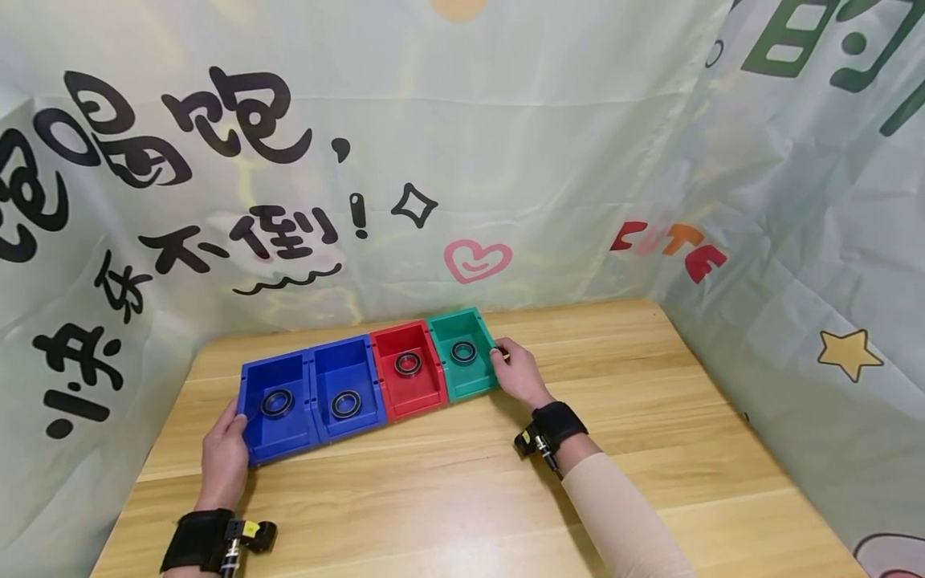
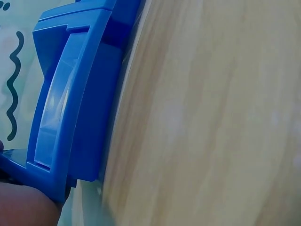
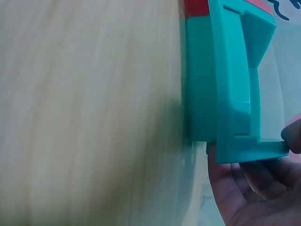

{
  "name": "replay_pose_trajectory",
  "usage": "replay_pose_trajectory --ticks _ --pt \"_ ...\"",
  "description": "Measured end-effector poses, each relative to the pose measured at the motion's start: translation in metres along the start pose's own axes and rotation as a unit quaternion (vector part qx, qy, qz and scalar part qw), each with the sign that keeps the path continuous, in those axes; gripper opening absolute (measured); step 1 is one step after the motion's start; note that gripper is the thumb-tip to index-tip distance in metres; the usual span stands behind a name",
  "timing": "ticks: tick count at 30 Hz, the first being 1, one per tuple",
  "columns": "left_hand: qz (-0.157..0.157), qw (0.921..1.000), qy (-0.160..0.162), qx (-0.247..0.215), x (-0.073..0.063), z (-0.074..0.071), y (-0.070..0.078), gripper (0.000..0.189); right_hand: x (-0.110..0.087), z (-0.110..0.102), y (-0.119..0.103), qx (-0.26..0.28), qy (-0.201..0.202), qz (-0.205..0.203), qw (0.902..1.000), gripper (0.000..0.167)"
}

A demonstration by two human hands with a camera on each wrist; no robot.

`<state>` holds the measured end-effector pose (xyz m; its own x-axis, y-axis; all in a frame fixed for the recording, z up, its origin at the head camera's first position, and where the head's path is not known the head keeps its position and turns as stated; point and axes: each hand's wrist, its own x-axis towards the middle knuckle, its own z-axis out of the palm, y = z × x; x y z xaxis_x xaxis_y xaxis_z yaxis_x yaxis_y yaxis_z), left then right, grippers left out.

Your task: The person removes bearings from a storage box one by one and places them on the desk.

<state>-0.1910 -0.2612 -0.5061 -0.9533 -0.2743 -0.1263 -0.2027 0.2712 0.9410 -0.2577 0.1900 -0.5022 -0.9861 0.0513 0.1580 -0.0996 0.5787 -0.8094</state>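
Note:
A joined row of plastic bins slants across the table in the head view: a left blue bin (image 1: pixel 280 366), a second blue bin (image 1: pixel 340 359), a red bin (image 1: pixel 401 340) and a green bin (image 1: pixel 457 323). Each contains one dark ring-shaped bearing, such as the leftmost bearing (image 1: pixel 277 404). My left hand (image 1: pixel 224 457) grips the outer left wall of the left blue bin, thumb at its rim. At the other end my right hand (image 1: pixel 519 372) holds the green bin's right wall, thumb over the edge; the right wrist view shows fingers (image 3: pixel 228 188) below it.
A wooden table (image 1: pixel 433 498) lies under the bins and both forearms. Behind it and along the right side hangs a pale printed cloth (image 1: pixel 564 177). Wrist straps with small cameras, like the right strap (image 1: pixel 559 424), sit on both wrists.

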Motion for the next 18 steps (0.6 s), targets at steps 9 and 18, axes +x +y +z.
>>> replay_pose_trajectory --ticks 9,18 --pt "0.009 0.9999 -0.005 -0.005 0.0010 0.0036 -0.0003 0.051 -0.0004 -0.0028 0.0036 -0.002 -0.002 0.005 1.0000 0.027" --pt "0.014 0.9998 -0.009 0.010 0.0034 0.0053 0.0019 0.051 -0.0019 -0.0056 0.0060 -0.002 0.003 0.007 1.0000 0.029"
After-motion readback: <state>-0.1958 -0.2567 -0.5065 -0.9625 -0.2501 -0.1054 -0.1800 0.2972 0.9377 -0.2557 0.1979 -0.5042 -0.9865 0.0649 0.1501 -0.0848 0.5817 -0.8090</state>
